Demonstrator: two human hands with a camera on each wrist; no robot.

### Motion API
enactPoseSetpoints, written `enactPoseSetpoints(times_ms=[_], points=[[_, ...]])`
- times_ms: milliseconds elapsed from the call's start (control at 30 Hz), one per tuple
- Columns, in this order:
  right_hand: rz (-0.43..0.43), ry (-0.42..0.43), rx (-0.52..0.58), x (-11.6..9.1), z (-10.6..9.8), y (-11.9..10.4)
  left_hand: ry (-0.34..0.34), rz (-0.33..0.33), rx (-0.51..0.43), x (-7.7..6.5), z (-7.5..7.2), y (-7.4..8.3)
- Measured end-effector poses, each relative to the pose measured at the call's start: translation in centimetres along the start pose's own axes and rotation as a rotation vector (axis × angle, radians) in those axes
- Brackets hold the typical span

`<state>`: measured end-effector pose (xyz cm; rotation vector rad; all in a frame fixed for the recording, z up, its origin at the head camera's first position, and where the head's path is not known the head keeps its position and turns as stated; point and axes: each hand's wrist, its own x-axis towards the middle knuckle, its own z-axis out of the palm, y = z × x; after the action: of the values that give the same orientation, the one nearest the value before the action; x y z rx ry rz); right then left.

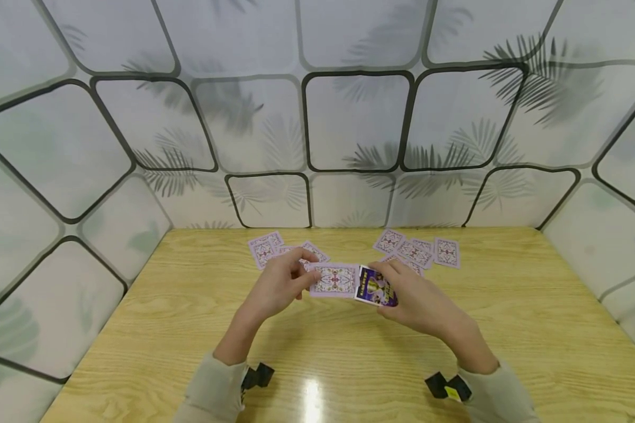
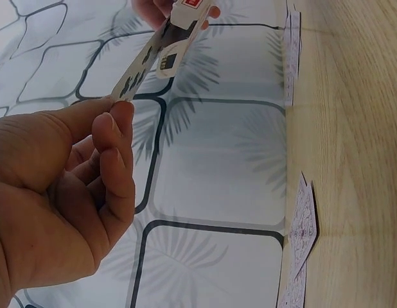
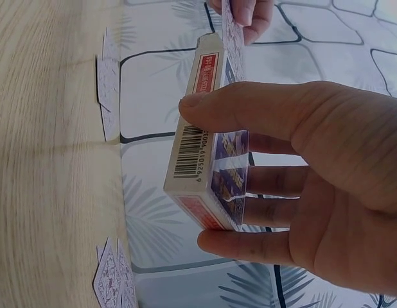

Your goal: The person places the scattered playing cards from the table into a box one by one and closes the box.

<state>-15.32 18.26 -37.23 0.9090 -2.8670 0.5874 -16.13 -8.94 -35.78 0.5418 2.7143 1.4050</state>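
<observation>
Between thumb and fingers my left hand (image 1: pixel 279 282) pinches the end of a playing card (image 1: pixel 341 281), its pink patterned back up in the head view. Black pips show on the card's underside (image 2: pixel 135 77) in the left wrist view. My right hand (image 1: pixel 423 299) grips a purple and white card box (image 1: pixel 374 286), thumb on one edge and fingers along the other side. A barcode marks the box's narrow side (image 3: pixel 192 151) in the right wrist view. The card's far end meets the box's left end; whether it reaches inside is hard to tell.
Several face-down cards (image 1: pixel 263 251) lie loosely at the table's back left, partly behind my left hand. Another spread of cards (image 1: pixel 415 254) lies at the back right. A patterned cloth wall (image 1: pixel 357 123) rises behind the wooden table (image 1: pixel 164 329).
</observation>
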Motion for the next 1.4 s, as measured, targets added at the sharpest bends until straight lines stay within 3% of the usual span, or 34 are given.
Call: enactPoseSetpoints(times_ms=[233,500,1033,1400], points=[[0.0,-0.006,-0.002,0.03,0.06,-0.02,-0.006,0.048,0.02,0.08,0.06,-0.14],[-0.002,-0.005,-0.007,0.01,0.11,-0.05,-0.02,0.038,-0.03,0.07,0.2,-0.13],[-0.027,0.014,-0.016,-0.05,0.19,-0.07,0.01,0.12,0.029,0.1,0.36,-0.05],[-0.009,0.006,-0.002,-0.07,0.1,-0.11,-0.015,0.161,0.051,0.06,0.55,-0.02]])
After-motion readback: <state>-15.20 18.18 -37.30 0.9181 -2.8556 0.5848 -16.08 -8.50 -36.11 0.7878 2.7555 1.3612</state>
